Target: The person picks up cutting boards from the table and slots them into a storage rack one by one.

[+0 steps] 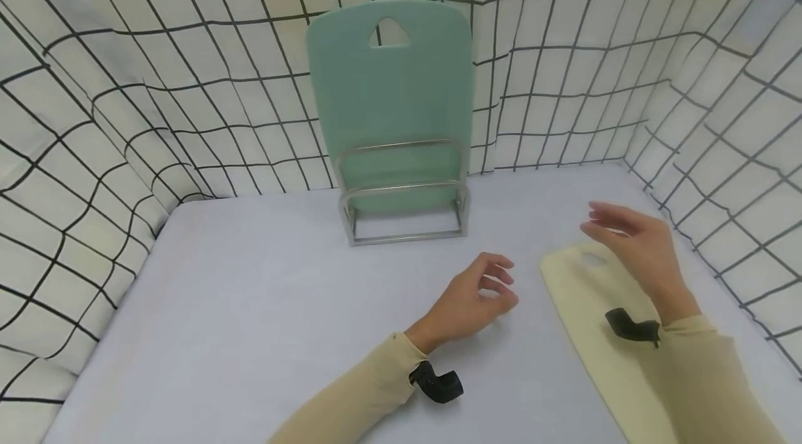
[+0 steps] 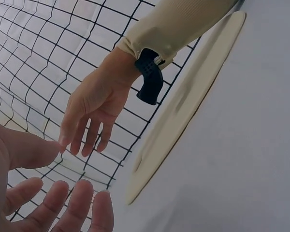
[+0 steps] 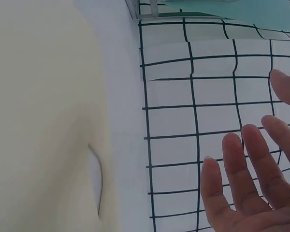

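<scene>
A pale yellow cutting board lies flat on the right of the white table, partly covered by the right forearm. Over its far end hovers my right hand, holding nothing, its fingers loosely bent. My left hand is left of that board, also holding nothing, fingers relaxed and slightly curved. A green cutting board with a handle hole stands upright at the back in a metal wire rack. In the right wrist view, the yellow board shows its handle slot beside the spread fingers.
White cloth walls with a black grid close off the back and both sides of the white tabletop. A black wrist mount sticks out from the left sleeve, and another from the right.
</scene>
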`<state>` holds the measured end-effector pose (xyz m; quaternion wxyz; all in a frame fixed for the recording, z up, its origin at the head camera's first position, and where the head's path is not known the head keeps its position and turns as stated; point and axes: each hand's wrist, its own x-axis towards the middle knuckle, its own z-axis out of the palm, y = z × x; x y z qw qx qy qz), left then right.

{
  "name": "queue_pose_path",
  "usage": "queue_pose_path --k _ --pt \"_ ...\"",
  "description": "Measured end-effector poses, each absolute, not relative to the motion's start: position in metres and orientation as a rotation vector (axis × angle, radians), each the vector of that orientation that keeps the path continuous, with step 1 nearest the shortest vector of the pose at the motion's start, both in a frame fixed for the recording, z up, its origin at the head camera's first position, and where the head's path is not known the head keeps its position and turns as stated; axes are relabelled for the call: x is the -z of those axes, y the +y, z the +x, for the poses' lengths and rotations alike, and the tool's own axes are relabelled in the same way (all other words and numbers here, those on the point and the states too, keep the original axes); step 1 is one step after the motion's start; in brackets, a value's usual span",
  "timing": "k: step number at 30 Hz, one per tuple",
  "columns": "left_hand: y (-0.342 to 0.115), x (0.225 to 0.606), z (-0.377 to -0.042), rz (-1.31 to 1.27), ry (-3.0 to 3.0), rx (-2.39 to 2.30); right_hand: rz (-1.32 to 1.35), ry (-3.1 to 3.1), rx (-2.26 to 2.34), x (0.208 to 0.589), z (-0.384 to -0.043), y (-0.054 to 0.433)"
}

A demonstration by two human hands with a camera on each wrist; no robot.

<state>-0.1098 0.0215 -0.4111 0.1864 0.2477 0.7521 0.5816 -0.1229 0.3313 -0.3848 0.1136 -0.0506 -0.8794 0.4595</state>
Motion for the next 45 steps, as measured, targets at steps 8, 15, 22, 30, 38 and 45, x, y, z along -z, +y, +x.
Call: queue_pose_path --k 8,15,22,30,38,45 --pt "0.033 0.417 -0.105 0.544 1.895 -1.666 -0.228 -2.691 -1.255 0.386 -0.123 0.35" --pt "0.046 0.426 -0.098 0.44 1.81 -1.659 -0.239 -2.727 -1.255 0.389 -0.123 0.357" --pt "0.058 0.428 -0.092 0.304 1.742 -1.703 -0.209 -2.771 -1.237 0.39 -0.124 0.365" --pt "0.065 0.43 -0.09 0.217 1.597 -1.809 -0.16 -2.909 -1.16 0.392 -0.126 0.381" --pt "0.068 0.434 -0.09 0.184 1.537 -1.815 -0.152 -3.037 -1.11 0.391 -0.125 0.395" --pt "0.074 0.432 -0.092 0.162 1.561 -1.78 -0.174 -3.102 -1.15 0.39 -0.123 0.403"
